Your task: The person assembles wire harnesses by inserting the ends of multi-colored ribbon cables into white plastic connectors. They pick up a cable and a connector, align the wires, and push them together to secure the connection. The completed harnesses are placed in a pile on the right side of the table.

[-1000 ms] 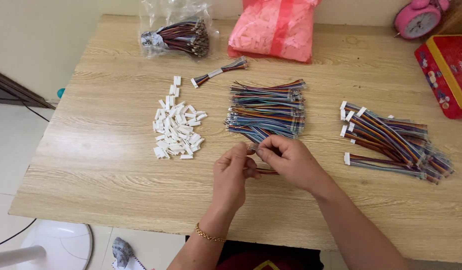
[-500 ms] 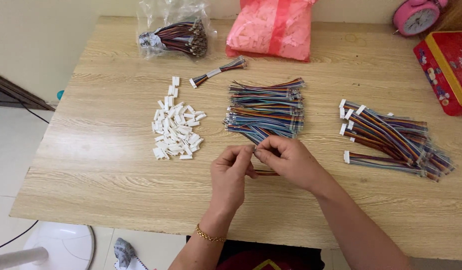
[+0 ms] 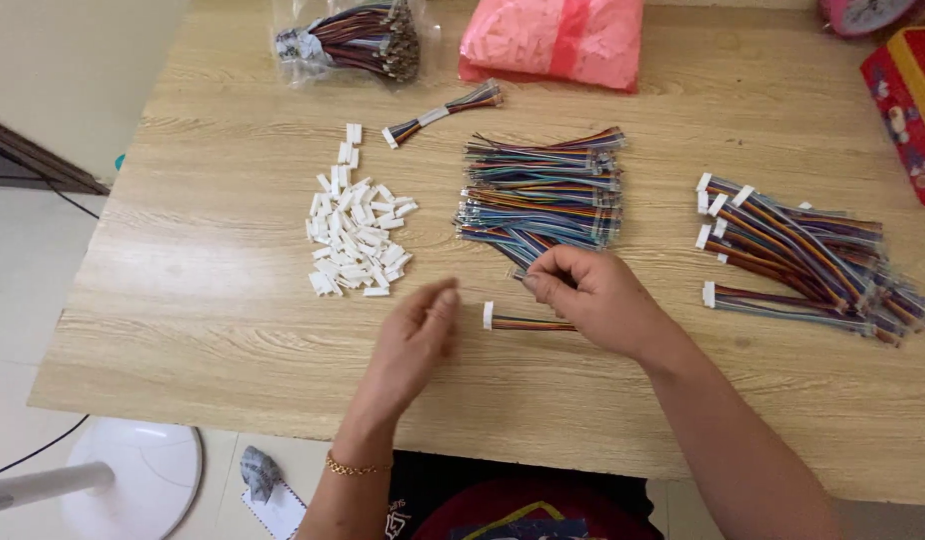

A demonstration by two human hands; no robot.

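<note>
The right hand [image 3: 593,300] pinches a thin ribbon cable [image 3: 528,323] lying on the surface [image 3: 203,290] just below its fingers (light, limp, best taken near its white plug). The left hand [image 3: 413,345] hovers released beside it. Loose white connectors [image 3: 355,240] lie beyond the left hand, and a cable bundle [image 3: 543,190] lies just above the right.

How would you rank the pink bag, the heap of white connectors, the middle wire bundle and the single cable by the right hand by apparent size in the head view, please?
1. Pink bag, though partly cut off by the frame edge.
2. Middle wire bundle, close to it.
3. Heap of white connectors.
4. Single cable, partly hidden under the right hand.
</note>
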